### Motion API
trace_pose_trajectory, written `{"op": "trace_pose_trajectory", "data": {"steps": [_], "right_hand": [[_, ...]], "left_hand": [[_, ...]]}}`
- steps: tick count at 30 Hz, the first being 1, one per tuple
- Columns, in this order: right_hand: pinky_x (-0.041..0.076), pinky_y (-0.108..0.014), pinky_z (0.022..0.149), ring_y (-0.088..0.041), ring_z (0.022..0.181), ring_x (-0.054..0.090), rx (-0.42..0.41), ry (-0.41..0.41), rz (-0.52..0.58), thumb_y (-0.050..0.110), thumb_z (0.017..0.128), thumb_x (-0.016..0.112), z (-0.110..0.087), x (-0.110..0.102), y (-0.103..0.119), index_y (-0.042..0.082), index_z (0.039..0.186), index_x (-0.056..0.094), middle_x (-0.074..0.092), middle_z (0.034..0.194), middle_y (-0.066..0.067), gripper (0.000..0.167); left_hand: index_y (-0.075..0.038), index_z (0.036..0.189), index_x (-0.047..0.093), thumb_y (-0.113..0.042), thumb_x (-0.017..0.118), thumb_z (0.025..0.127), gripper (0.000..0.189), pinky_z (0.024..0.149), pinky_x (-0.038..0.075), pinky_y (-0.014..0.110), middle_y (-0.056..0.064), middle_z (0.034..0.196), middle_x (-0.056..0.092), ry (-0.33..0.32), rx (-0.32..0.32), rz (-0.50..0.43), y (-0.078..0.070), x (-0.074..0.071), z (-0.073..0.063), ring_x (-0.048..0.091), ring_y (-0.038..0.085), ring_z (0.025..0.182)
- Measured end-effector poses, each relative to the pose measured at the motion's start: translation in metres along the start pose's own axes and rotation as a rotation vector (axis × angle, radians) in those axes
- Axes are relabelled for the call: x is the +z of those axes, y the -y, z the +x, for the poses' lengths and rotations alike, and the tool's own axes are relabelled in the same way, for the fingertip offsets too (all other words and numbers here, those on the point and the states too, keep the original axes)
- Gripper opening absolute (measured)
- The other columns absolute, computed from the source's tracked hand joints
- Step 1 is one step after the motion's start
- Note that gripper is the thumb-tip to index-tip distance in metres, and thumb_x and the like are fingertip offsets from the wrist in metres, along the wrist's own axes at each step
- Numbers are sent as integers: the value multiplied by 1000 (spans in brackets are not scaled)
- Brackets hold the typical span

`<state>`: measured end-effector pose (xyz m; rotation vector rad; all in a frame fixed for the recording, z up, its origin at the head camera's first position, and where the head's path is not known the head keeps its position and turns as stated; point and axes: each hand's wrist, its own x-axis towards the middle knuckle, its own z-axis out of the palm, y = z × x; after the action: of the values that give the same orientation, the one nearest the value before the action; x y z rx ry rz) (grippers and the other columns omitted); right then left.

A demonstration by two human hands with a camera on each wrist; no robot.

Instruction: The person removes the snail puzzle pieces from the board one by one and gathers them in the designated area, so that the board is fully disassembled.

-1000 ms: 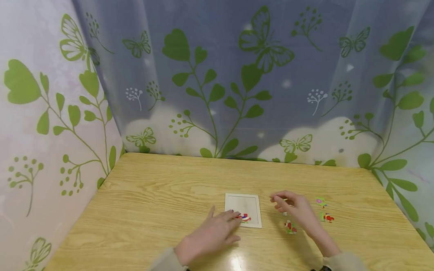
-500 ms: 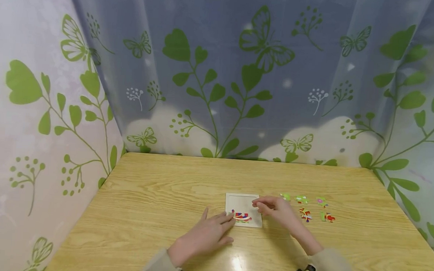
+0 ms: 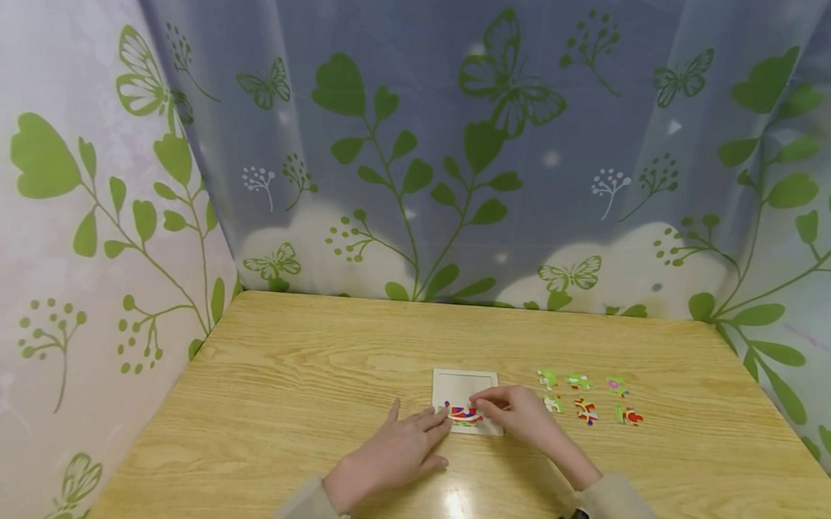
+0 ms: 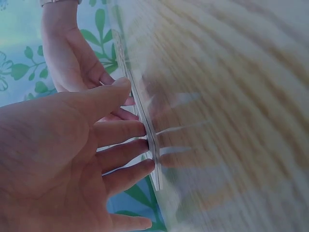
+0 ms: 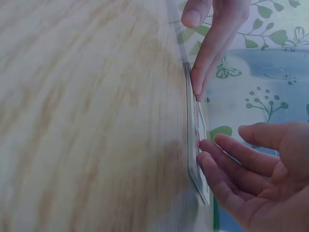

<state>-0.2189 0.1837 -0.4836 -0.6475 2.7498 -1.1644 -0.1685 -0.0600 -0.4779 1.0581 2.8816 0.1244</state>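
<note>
A square white puzzle board (image 3: 451, 387) lies on the table, with colourful pieces of red, blue and white, a puzzle picture (image 3: 462, 415), along its near side. My left hand (image 3: 397, 447) rests its extended fingertips on the board's left near corner; the left wrist view shows those fingers (image 4: 123, 154) spread along the edge. Over the board's right half, my right hand (image 3: 523, 414) reaches down to the right end of the picture. The right wrist view shows its fingertips (image 5: 203, 162) touching the board's surface, and no loose piece can be made out between them.
To the right of the board lie several loose puzzle pieces: a green one (image 3: 546, 378), a red-and-white one (image 3: 586, 412) and a red-and-green one (image 3: 629, 416) among them. Patterned curtains (image 3: 390, 211) stand behind and beside the wooden table (image 3: 326, 341).
My right hand has moved left from above the loose pieces to the board and lowered onto the picture, uncovering pieces. My left hand has shifted slightly left, exposing more of the picture.
</note>
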Motion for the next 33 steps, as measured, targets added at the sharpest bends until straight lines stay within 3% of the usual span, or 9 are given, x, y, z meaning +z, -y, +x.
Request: {"op": "trace_pose_trajectory", "data": {"steps": [11, 16, 23, 33], "right_hand": [[59, -35, 78, -19, 92, 70, 38, 12, 11, 19, 100, 64, 3, 4, 2, 8, 114, 76, 76, 107, -7, 22], [60, -35, 82, -22, 92, 71, 4, 9, 62, 8, 93, 70, 5, 6, 1, 5, 115, 74, 75, 104, -8, 22], [58, -25, 71, -19, 84, 69, -19, 12, 109, -5, 86, 73, 8, 6, 1, 4, 112, 74, 71, 94, -6, 28], [56, -26, 66, -15, 79, 69, 5, 18, 103, 1, 88, 75, 7, 8, -3, 9, 101, 75, 73, 93, -5, 15]], "left_hand": [[-13, 151, 49, -46, 56, 101, 60, 114, 30, 67, 3, 160, 39, -4, -3, -14, -1, -2, 0, 43, 24, 144], [-12, 150, 50, -45, 57, 100, 60, 113, 30, 68, 3, 159, 40, -7, -6, -19, -2, -2, 1, 44, 24, 143], [-13, 150, 50, -46, 57, 100, 60, 113, 31, 67, 3, 159, 41, -5, -10, -16, -2, -3, 1, 44, 24, 143], [-13, 149, 51, -45, 59, 100, 59, 113, 31, 68, 3, 158, 42, -7, -14, -29, -2, -4, 1, 45, 24, 143]]}}
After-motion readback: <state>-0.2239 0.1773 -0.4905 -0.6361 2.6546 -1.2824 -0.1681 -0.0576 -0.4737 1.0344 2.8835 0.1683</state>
